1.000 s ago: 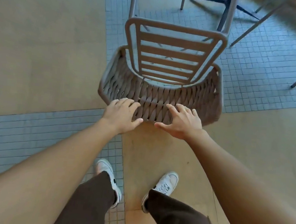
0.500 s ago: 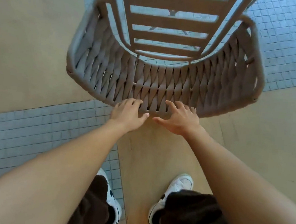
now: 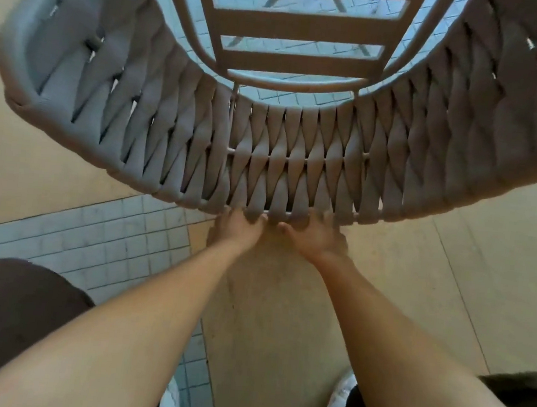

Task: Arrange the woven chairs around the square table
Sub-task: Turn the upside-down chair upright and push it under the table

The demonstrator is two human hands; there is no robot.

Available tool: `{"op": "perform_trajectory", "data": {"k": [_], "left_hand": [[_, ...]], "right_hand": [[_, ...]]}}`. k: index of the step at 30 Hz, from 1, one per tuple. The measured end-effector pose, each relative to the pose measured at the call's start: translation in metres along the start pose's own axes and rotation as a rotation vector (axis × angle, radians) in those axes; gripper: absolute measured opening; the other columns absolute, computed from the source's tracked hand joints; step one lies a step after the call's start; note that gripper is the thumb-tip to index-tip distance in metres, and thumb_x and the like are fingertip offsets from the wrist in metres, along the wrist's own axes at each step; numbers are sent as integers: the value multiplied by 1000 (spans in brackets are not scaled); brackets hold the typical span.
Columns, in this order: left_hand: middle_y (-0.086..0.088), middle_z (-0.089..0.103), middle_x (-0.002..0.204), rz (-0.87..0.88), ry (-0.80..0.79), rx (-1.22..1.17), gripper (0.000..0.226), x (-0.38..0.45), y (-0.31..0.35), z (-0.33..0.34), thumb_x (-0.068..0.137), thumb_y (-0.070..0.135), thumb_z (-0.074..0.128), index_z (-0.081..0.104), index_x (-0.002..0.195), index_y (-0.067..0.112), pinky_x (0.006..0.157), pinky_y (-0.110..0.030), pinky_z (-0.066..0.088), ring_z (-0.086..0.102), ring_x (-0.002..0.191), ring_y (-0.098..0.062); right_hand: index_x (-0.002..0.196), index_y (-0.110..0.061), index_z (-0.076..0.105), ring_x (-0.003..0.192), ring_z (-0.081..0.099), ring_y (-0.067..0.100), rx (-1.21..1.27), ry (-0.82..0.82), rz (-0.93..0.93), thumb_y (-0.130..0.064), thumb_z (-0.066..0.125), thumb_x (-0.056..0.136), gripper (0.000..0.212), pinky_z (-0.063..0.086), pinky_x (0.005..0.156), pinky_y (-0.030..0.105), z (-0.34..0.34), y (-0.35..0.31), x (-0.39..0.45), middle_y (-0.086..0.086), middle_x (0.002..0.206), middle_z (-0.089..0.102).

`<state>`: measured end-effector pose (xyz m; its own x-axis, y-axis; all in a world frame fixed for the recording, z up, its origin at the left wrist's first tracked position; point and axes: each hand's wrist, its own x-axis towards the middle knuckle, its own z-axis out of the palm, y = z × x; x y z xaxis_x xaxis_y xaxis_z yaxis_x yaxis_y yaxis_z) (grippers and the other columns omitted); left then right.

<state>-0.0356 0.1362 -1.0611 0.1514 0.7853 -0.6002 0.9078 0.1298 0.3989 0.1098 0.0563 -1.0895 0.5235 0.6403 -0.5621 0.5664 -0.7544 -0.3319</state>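
A grey-brown woven chair fills the upper half of the head view, seen from above and behind. Its curved woven backrest wraps around a slatted seat. My left hand and my right hand sit side by side at the middle of the backrest's top rim. Fingers of both hands curl over the rim and are partly hidden by the weave. The square table is out of view.
The floor under the chair is beige, with a band of small pale-blue tiles at the left and more tiles beneath the seat. My dark trouser legs and white shoes show at the bottom.
The chair has come much closer and now fills the frame. Both hands went from resting flat against the backrest to curling over its top rim. The table legs seen earlier have left the view.
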Motion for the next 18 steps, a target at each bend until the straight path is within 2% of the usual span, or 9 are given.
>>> {"op": "perform_trajectory", "data": {"k": [3, 5, 7, 8, 11, 14, 18], "left_hand": [[-7, 48, 149, -242, -79, -447, 69, 18, 1, 16, 92, 57, 60, 42, 150, 25, 111, -46, 38, 45, 135, -31], [-10, 49, 147, -421, -140, -710, 71, 29, 4, 27, 92, 54, 63, 41, 150, 19, 102, -40, 41, 48, 130, -30], [-13, 52, 143, -507, -140, -863, 69, 42, 5, 36, 92, 46, 65, 43, 148, 12, 88, -35, 42, 53, 118, -29], [-14, 53, 142, -529, -110, -937, 68, 48, 4, 39, 92, 43, 67, 42, 147, 10, 87, -34, 44, 55, 116, -29], [-14, 50, 146, -589, -7, -1186, 77, 65, -3, 46, 87, 35, 76, 38, 150, 11, 111, -43, 42, 50, 131, -32], [-12, 57, 141, -616, 23, -1327, 78, 73, -6, 50, 83, 36, 81, 44, 147, 12, 111, -45, 44, 54, 128, -31], [-14, 59, 137, -631, 78, -1346, 82, 74, -11, 59, 78, 41, 83, 45, 145, 12, 110, -48, 45, 55, 127, -34]], "right_hand": [[151, -25, 36, 141, 40, 31, 405, -69, 96, -64, 74, 78, 91, 40, 112, 54, 22, 1, 13, 9, 155, 40], [148, -21, 41, 133, 48, 28, 765, -83, 244, -56, 84, 73, 93, 45, 108, 52, 33, 1, 23, 5, 146, 50], [142, -17, 47, 121, 56, 28, 1077, -102, 382, -48, 86, 74, 84, 51, 99, 47, 41, 1, 32, 6, 139, 56], [138, -17, 49, 116, 59, 28, 1225, -104, 431, -43, 87, 76, 77, 53, 94, 45, 44, 1, 37, 7, 137, 59], [143, -18, 48, 113, 64, 32, 1589, -72, 551, -38, 89, 75, 82, 55, 96, 49, 47, 3, 50, 12, 132, 63], [142, -20, 50, 114, 64, 34, 1673, -7, 612, -40, 89, 76, 79, 55, 97, 54, 50, -2, 53, 12, 129, 64], [144, -19, 45, 119, 62, 35, 1651, 119, 689, -33, 83, 85, 71, 53, 100, 57, 52, -11, 54, 13, 133, 62]]}}
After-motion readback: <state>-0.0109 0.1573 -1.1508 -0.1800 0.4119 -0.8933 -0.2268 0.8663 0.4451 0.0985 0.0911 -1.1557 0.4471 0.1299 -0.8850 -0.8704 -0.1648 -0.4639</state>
